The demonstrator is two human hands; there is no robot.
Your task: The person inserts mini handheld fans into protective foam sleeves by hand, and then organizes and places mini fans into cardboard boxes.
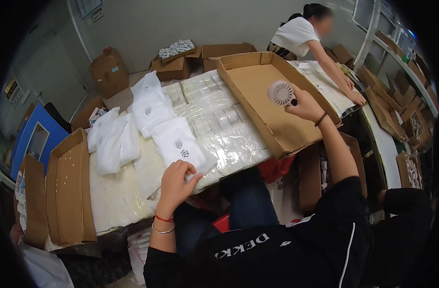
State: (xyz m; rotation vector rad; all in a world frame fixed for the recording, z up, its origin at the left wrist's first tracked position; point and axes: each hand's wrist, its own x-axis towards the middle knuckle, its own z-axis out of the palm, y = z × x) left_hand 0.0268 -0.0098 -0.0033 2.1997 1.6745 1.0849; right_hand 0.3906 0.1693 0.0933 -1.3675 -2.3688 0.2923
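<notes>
A: Hands?
B: Right hand (304, 103) gripping small fan (281, 93), above the big cardboard tray (255, 81), right half of table (111, 206). Left hand (179, 181) at near edge by white pouches (178, 137), fingers bent; can't tell if pinching.
A: Beyond?
B: Second tray (68, 192) along left edge. Co-worker (296, 36) leaning in at far right corner.

Fan (280, 93) in right hand (306, 104), over right tray (253, 89). Bags (175, 143) on table (109, 206) between that and left tray (68, 211). Cartons (169, 72) behind, far side.
</notes>
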